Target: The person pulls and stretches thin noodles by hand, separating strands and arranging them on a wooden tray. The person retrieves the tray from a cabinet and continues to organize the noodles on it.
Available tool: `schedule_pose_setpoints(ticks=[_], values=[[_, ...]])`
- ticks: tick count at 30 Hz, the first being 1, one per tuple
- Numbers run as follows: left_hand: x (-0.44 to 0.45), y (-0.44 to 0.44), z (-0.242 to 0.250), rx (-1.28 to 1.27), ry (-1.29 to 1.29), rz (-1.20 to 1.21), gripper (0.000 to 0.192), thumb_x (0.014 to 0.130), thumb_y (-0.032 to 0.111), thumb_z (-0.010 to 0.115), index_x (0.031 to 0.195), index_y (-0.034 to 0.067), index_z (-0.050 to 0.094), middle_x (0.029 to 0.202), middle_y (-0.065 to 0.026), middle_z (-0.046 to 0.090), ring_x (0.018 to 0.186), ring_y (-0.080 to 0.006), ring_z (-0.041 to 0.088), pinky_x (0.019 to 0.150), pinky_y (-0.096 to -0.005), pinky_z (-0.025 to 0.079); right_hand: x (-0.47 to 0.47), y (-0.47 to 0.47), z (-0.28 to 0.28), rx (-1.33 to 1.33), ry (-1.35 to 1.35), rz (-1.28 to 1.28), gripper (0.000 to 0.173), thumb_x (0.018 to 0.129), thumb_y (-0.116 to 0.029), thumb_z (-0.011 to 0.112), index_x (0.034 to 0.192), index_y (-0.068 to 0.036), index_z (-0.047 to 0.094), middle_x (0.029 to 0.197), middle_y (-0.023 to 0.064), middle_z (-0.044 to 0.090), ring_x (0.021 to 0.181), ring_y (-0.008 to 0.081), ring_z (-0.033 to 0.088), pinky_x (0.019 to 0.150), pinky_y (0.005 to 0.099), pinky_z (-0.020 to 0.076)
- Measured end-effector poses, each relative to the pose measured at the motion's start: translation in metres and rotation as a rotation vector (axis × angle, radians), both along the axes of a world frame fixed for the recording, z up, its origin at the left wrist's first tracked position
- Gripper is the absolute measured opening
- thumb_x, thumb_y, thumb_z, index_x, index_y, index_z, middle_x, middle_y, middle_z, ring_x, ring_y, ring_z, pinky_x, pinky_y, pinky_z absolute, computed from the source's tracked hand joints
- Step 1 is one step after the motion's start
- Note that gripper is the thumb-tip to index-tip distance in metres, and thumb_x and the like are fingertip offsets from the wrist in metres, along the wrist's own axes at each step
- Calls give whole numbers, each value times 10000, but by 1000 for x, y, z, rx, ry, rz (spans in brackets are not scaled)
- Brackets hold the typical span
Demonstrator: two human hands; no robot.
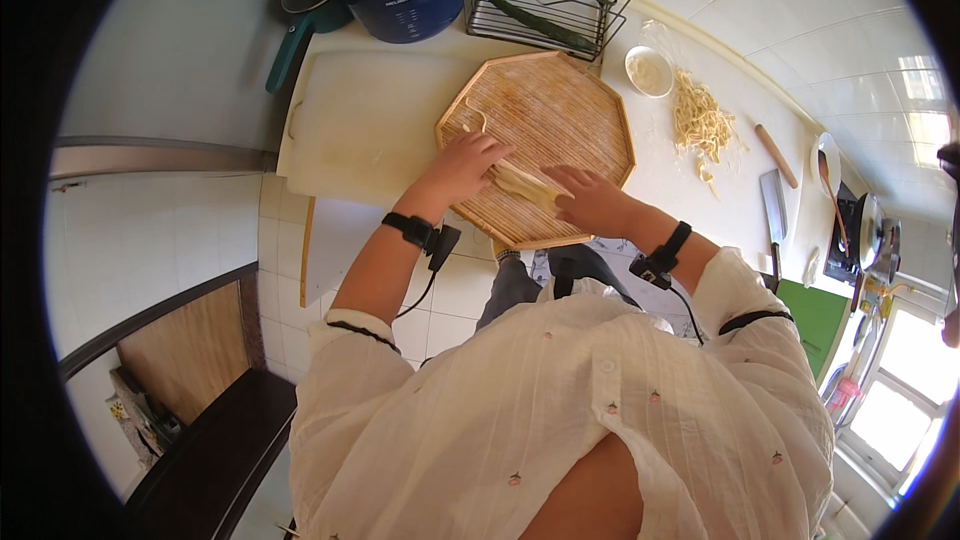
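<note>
An octagonal bamboo tray [555, 105] dusted with white powder lies before me. On its near part is a pale strip or bundle of dough [527, 186], slanting between my hands. My left hand [466, 165] is at the dough's left end with its fingers bent over it; whether they grip it is hidden. My right hand [592, 199] touches or hovers at the dough's right end, fingers spread; its grip cannot be told. A thin curved noodle [480, 118] lies on the tray beyond my left hand.
A white cutting board [360, 127] lies left of the tray. To the right are a bowl of flour [649, 71], a heap of noodles [701, 120], a wooden rolling pin [776, 155] and a cleaver [773, 206]. Behind stand a blue pot [405, 0] and a wire rack [540, 34] holding a cucumber [536, 21].
</note>
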State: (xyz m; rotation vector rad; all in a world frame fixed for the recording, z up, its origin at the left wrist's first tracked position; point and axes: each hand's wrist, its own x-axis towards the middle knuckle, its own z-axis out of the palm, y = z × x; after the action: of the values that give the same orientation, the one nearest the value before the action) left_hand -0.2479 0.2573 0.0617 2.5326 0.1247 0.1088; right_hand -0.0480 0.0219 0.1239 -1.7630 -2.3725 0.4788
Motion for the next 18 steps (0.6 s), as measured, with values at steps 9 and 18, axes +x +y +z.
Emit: schedule_pose_setpoints(ticks=[9, 18], values=[[-16, 0, 3, 154, -23, 123, 762, 850, 158, 782, 1552, 136, 485, 1384, -130, 600, 1348, -342, 506, 1184, -475, 381, 9, -34, -38, 21, -164, 56, 258, 885, -236, 721, 1074, -62, 727, 1558, 160, 507, 1376, 311, 515, 1084, 464, 462], [-11, 7, 3, 393, 95, 262, 632, 864, 71, 647, 1487, 69, 542, 1301, -148, 648, 1326, -330, 528, 1147, -479, 416, 1, -49, -22, 12, -168, -1, 347, 876, -259, 709, 1157, -56, 735, 1460, 121, 588, 1304, 273, 558, 1042, 432, 474]])
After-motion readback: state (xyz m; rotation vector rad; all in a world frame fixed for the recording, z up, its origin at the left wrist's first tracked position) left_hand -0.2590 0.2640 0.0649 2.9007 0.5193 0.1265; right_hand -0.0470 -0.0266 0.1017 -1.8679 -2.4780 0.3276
